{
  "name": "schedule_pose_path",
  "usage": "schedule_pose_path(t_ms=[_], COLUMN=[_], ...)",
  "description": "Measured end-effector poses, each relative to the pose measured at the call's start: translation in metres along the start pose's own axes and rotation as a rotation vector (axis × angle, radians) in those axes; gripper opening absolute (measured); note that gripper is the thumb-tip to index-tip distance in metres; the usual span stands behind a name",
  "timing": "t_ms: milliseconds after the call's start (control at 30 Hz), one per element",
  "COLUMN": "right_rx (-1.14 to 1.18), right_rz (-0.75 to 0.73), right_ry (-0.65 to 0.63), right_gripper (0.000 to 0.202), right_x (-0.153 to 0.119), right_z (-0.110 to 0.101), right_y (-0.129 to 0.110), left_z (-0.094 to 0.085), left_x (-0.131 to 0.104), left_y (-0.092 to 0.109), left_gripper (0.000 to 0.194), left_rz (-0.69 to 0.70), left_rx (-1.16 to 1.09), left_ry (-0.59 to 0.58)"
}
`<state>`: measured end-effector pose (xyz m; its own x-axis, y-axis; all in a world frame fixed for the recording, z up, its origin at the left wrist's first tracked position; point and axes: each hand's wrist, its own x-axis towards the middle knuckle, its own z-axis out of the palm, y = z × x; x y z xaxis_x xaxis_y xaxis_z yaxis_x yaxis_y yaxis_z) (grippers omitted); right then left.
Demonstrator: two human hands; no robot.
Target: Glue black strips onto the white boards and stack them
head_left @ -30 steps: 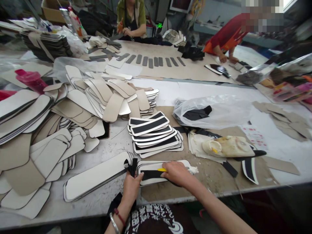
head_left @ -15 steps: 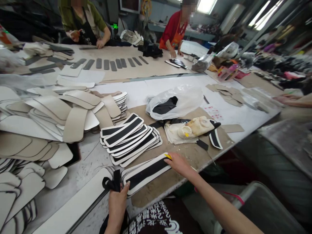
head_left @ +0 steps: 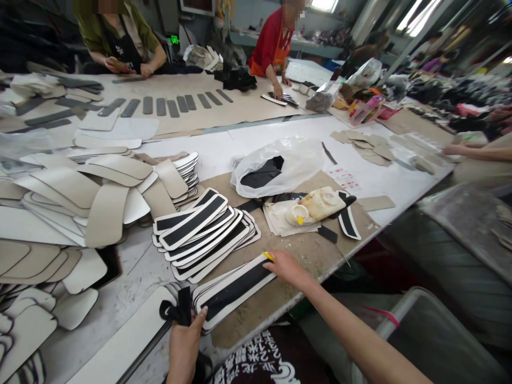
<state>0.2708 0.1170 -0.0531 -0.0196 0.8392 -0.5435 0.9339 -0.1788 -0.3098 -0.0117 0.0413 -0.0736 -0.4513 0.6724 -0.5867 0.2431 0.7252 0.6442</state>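
Note:
In front of me a white, round-cornered panel with a black strip along its middle (head_left: 236, 292) lies on top of a small stack. My left hand (head_left: 184, 338) is closed round several loose black strips (head_left: 180, 308), its thumb touching the panel's near end. At the far end, my right hand (head_left: 286, 269) is closed with its fingertips on the panel, and a small yellow piece (head_left: 268, 256) sticks out at the fingers; its kind is unclear. Just beyond is a fanned pile of similar black-and-white panels (head_left: 210, 229).
Beige and white panels (head_left: 106, 208) heap up on the left, with a stack of long white boards (head_left: 128, 336) nearer. Behind lies a plastic bag of black pieces (head_left: 296, 160). A glue-stained container (head_left: 320, 205) stands on the right. Two people work across the table.
The whole view has shifted slightly, so the table's things sit further left. Both hands keep almost the same places on the panel, and the black strips remain in my left hand.

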Motion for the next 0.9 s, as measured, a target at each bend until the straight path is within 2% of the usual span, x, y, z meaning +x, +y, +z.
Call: schedule_pose_path(t_ms=[267,500,700,800,900], right_rx=[0.024,0.06,0.131,0.195,0.235], right_rz=[-0.03,0.009,0.058,0.033,0.003], right_ry=[-0.004,0.047,0.155,0.218,0.272], right_gripper=[0.018,0.026,0.023,0.017,0.023], right_x=[0.003,0.0,-0.005,-0.006,-0.006], right_z=[0.0,0.004,0.005,0.007,0.006], right_y=[0.003,0.004,0.018,0.028,0.033], left_z=[-0.006,-0.005,-0.003,-0.002,-0.003], left_x=[0.007,0.011,0.001,0.0,0.002], left_y=[0.003,0.003,0.014,0.016,0.012], left_gripper=[0.044,0.042,0.044,0.044,0.043], left_rz=[0.01,0.086,0.052,0.032,0.023], left_rx=[0.126,0.178,0.171,0.188,0.182], left_ry=[-0.065,-0.033,0.012,0.012,0.013])
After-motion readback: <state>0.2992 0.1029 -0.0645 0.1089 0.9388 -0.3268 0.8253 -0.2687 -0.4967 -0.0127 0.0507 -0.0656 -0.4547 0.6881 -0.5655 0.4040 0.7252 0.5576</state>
